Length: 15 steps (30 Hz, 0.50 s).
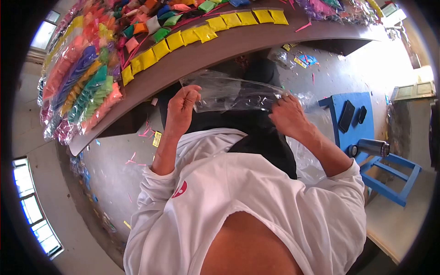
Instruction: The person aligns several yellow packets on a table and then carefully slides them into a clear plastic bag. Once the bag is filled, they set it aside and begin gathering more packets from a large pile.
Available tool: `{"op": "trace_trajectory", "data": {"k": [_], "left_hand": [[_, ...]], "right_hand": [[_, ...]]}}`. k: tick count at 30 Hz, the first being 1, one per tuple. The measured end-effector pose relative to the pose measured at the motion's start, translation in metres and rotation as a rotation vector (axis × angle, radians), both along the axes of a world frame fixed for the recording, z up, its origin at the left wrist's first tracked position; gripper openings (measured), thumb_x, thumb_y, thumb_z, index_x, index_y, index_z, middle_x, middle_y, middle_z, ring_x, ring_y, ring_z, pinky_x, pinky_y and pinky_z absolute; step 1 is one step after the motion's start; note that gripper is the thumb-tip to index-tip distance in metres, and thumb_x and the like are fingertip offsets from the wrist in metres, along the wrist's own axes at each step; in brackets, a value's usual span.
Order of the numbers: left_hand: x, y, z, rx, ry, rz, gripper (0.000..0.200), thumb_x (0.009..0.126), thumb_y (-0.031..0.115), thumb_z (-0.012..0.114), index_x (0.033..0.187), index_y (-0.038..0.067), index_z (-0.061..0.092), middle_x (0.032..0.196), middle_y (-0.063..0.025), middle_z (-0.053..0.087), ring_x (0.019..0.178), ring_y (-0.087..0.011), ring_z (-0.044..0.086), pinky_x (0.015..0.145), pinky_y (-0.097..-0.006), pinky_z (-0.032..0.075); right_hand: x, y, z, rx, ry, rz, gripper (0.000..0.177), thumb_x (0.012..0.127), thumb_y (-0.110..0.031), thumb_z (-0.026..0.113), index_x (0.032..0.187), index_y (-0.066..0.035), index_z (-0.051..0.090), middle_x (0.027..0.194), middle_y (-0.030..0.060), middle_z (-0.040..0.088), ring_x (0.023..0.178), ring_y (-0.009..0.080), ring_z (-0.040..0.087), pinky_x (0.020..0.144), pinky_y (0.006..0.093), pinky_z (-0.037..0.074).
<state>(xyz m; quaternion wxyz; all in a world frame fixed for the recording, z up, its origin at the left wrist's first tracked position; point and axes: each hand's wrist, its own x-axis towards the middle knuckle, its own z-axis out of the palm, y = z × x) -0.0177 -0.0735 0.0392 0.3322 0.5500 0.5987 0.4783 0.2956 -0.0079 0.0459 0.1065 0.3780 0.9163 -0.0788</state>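
Note:
A clear plastic bag (pixel 229 94) is stretched sideways above my lap, just below the table edge. My left hand (pixel 184 104) pinches its left end, fingers curled in. At the other end my right hand (pixel 288 113) grips the plastic, its fingers partly hidden behind the knuckles. No contents show inside the bag. On the table ahead lies a curved row of small yellow packets (pixel 188 36), apart from both hands.
The brown table (pixel 220 50) curves across the front. Filled bags of colourful packets (pixel 87 87) pile at its left, with loose packets (pixel 151 23) behind the row. To my right a blue stool (pixel 366 101) bears a phone (pixel 347 116) and a metal bottle (pixel 373 147). Scraps litter the floor.

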Motion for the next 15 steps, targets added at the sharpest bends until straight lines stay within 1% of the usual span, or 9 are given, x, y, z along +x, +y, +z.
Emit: {"op": "trace_trajectory", "data": {"k": [1,2,4,7,10,13,15], "left_hand": [[0.003,0.001,-0.002,-0.011,0.016,-0.003,0.028,0.102,0.024,0.052,0.105,0.0,0.065,0.086,-0.0044,0.066,0.081,-0.0096,0.06,0.076,-0.0235,0.047],[0.005,0.003,-0.004,-0.022,0.03,-0.004,0.028,0.102,0.024,0.052,0.105,0.0,0.065,0.086,-0.0042,0.066,0.081,-0.0095,0.059,0.076,-0.0235,0.047],[0.007,0.006,-0.006,-0.046,-0.017,0.019,0.027,0.102,0.024,0.052,0.105,0.0,0.064,0.086,-0.0044,0.066,0.081,-0.0096,0.06,0.076,-0.0239,0.047],[0.009,0.016,-0.004,-0.017,-0.04,0.021,0.026,0.102,0.024,0.052,0.106,0.001,0.064,0.086,-0.0053,0.067,0.082,-0.0101,0.061,0.076,-0.0245,0.047],[0.018,0.021,-0.001,0.001,-0.021,-0.019,0.026,0.102,0.024,0.051,0.106,0.001,0.064,0.085,-0.0065,0.067,0.082,-0.0109,0.061,0.076,-0.0252,0.048],[0.022,0.024,-0.005,0.002,-0.039,-0.05,0.027,0.102,0.024,0.051,0.106,0.001,0.063,0.085,-0.0068,0.066,0.083,-0.0115,0.061,0.076,-0.0259,0.048],[0.021,0.022,-0.005,-0.028,-0.028,-0.039,0.027,0.102,0.024,0.051,0.107,0.0,0.063,0.085,-0.0067,0.066,0.083,-0.0116,0.06,0.076,-0.0261,0.048]], "right_hand": [[0.0,0.003,0.007,-0.106,-0.13,-0.035,0.042,0.082,-0.028,0.069,0.107,0.004,0.061,0.107,0.022,0.062,0.106,0.034,0.057,0.095,0.0444,0.041],[0.0,0.002,0.014,-0.122,-0.061,-0.06,0.046,0.081,-0.028,0.069,0.113,0.003,0.058,0.109,0.0228,0.062,0.109,0.0348,0.056,0.097,0.0449,0.04],[-0.001,-0.004,0.026,-0.154,0.074,-0.106,0.057,0.08,-0.027,0.07,0.126,0.002,0.052,0.113,0.0243,0.062,0.115,0.0364,0.055,0.102,0.0459,0.037],[-0.014,-0.009,0.008,-0.075,0.504,0.087,0.062,0.079,-0.026,0.07,0.13,0.001,0.048,0.105,0.0216,0.066,0.108,0.0392,0.058,0.096,0.0473,0.041],[-0.049,-0.004,0.018,-0.47,0.55,0.1,0.063,0.078,-0.024,0.07,0.132,0.0,0.047,0.111,0.0224,0.064,0.1,0.0419,0.061,0.088,0.0484,0.047],[-0.088,-0.003,0.024,-0.465,0.548,0.15,0.052,0.079,-0.021,0.068,0.124,0.0,0.054,0.116,0.023,0.061,0.092,0.041,0.063,0.079,0.0475,0.051],[-0.108,-0.003,-0.001,-0.364,0.705,0.218,0.037,0.08,-0.015,0.066,0.113,0.001,0.059,0.118,0.0231,0.059,0.089,0.0398,0.064,0.076,0.0471,0.052]]}}
